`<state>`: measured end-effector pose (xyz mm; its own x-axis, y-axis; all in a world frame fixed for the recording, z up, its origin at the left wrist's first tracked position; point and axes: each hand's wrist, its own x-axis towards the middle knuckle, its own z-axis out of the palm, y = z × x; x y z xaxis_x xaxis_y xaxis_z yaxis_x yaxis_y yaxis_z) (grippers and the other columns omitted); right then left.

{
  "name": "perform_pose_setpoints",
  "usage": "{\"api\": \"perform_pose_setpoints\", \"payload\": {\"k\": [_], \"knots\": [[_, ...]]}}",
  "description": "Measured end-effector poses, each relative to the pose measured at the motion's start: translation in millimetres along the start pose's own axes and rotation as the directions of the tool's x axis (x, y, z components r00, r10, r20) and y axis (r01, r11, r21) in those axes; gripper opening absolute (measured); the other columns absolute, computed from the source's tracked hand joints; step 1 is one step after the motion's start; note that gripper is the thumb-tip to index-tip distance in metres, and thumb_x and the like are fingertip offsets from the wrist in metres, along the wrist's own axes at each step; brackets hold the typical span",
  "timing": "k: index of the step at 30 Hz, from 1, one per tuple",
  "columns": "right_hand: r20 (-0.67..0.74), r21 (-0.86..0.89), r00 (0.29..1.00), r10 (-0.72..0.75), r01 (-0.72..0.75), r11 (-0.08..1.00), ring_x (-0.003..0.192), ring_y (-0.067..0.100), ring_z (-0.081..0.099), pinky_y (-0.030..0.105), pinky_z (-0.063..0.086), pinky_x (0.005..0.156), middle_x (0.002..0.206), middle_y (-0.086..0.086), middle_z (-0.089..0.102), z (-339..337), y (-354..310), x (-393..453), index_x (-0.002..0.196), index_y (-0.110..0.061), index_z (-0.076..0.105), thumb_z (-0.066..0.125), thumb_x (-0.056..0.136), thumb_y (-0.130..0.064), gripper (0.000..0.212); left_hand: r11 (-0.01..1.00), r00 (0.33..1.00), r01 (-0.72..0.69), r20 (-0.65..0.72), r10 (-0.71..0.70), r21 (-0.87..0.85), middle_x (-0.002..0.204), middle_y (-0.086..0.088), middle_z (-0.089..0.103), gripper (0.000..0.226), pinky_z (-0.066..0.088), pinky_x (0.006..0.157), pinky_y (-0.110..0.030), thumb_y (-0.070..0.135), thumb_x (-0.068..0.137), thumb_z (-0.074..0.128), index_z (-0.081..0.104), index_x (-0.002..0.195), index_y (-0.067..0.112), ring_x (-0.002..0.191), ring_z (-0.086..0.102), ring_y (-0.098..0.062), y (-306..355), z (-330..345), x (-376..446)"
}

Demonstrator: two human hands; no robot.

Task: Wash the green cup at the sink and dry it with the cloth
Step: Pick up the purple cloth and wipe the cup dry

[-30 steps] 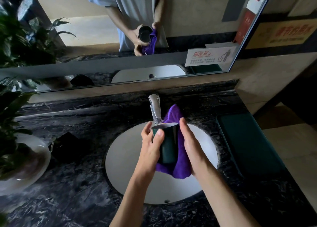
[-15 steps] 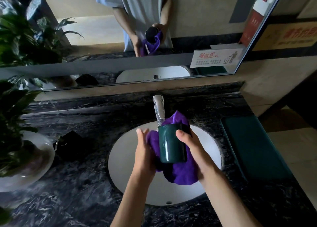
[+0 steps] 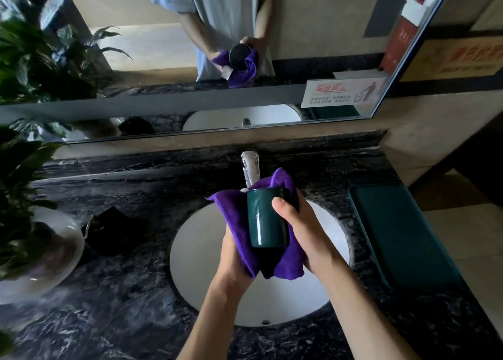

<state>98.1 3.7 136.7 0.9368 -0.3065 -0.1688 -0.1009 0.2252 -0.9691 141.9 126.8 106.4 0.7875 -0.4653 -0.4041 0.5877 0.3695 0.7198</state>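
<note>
Green cup [image 3: 268,218] at frame centre, held above the white sink basin [image 3: 201,253], mouth tipped away toward the tap [image 3: 250,169]. Purple cloth [image 3: 234,218] wraps behind and under the cup, hanging below it. Right hand [image 3: 304,231] grips the cup's right side, thumb curled across the front wall, fingers behind on the cloth. Left hand [image 3: 231,259] at centre-lower, mostly hidden under the cloth, clutching it against the cup's left side. Dark marble counter [image 3: 122,305] around the basin. Green mat [image 3: 400,234] at right of frame. Potted plant [image 3: 24,196] at left edge. Small black object [image 3: 111,231] left of the basin, unclear what. Mirror [image 3: 190,60] across top shows the hands, cup and cloth reflected.
</note>
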Motion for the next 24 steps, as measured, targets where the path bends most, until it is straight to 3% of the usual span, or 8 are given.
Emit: {"api": "perform_pose_setpoints", "payload": {"k": [3,6,9,12,14,17,20,24], "knots": [[0.047,-0.134,0.999,0.014,-0.008,0.991,0.121,-0.012,0.06,0.01,0.048,0.095,0.137,-0.019,0.065,-4,-6,2,0.153,-0.028,0.042,0.062,0.091,-0.042,0.067,0.999,1.0,0.015,-0.003,-0.015,-0.036,0.091,-0.008,0.081,0.055,0.063,0.065,-0.028,0.056,0.107,0.047,0.085,0.09,0.02,0.078,0.079,-0.017,11,0,-2],[0.035,-0.288,0.999,-0.002,0.012,0.958,0.136,-0.03,0.026,-0.004,0.027,0.106,0.165,-0.024,0.021,-4,-13,-1,0.164,-0.038,0.0,0.058,0.094,-0.06,0.093,0.999,0.998,-0.004,0.06,0.002,0.048,0.109,-0.007,0.083,0.056,0.064,0.073,-0.028,0.071,0.095,0.053,0.085,0.108,0.026,0.096,0.081,-0.017,16,-2,-5],[0.009,-0.472,0.998,-0.061,0.058,0.88,0.152,-0.009,-0.003,0.022,0.007,0.126,0.173,-0.012,-0.005,4,-18,-4,0.163,-0.036,-0.004,0.047,0.086,-0.064,0.097,0.988,0.997,-0.038,0.067,0.028,0.147,0.135,-0.006,0.074,0.094,0.062,0.094,-0.035,0.084,0.069,0.073,0.064,0.142,0.026,0.123,0.072,-0.021,15,4,-7],[-0.039,-0.557,0.994,-0.103,0.064,0.828,0.16,0.011,-0.006,0.044,0.007,0.13,0.175,0.003,-0.006,15,-17,-4,0.163,-0.026,-0.005,0.046,0.078,-0.071,0.109,0.925,0.974,-0.213,0.138,0.178,0.314,0.146,0.012,0.066,0.085,0.05,0.11,-0.032,0.085,0.077,0.065,0.047,0.15,0.046,0.136,0.061,-0.01,14,5,-6],[-0.073,-0.535,0.991,-0.113,0.057,0.843,0.162,0.015,-0.003,0.051,0.01,0.13,0.175,0.003,-0.002,19,-15,-6,0.16,-0.03,-0.008,0.038,0.08,-0.071,0.1,0.86,0.946,-0.319,0.194,0.261,0.397,0.15,0.019,0.06,0.074,0.044,0.114,-0.031,0.081,0.086,0.059,0.039,0.152,0.055,0.141,0.055,-0.004,15,4,-6],[-0.092,-0.476,0.987,-0.129,0.07,0.877,0.161,0.011,-0.002,0.048,0.009,0.131,0.175,-0.002,-0.002,24,-10,-11,0.153,-0.036,-0.008,0.025,0.09,-0.063,0.076,0.843,0.921,-0.375,0.257,0.292,0.387,0.134,0.005,0.07,0.059,0.054,0.105,-0.033,0.065,0.092,0.067,0.048,0.145,0.046,0.127,0.064,-0.01,14,6,-6],[-0.038,-0.421,0.991,-0.125,0.098,0.902,0.159,0.0,-0.004,0.033,0.005,0.131,0.173,-0.011,-0.004,28,-10,-14,0.16,-0.034,-0.002,0.023,0.097,-0.058,0.071,0.921,0.965,-0.255,0.023,0.26,0.295,0.097,-0.009,0.071,0.047,0.056,0.083,-0.039,0.054,0.094,0.067,0.064,0.125,0.017,0.091,0.066,-0.025,12,12,-6],[-0.117,-0.303,0.981,-0.157,0.116,0.946,0.152,-0.01,0.019,0.019,0.018,0.126,0.169,-0.018,0.019,23,-2,-16,0.163,-0.029,0.014,0.038,0.109,-0.03,0.059,0.957,0.964,-0.185,-0.148,0.221,0.224,0.083,-0.003,0.078,0.033,0.059,0.066,-0.027,0.036,0.11,0.051,0.073,0.105,0.013,0.074,0.073,-0.017,6,5,0]]}}
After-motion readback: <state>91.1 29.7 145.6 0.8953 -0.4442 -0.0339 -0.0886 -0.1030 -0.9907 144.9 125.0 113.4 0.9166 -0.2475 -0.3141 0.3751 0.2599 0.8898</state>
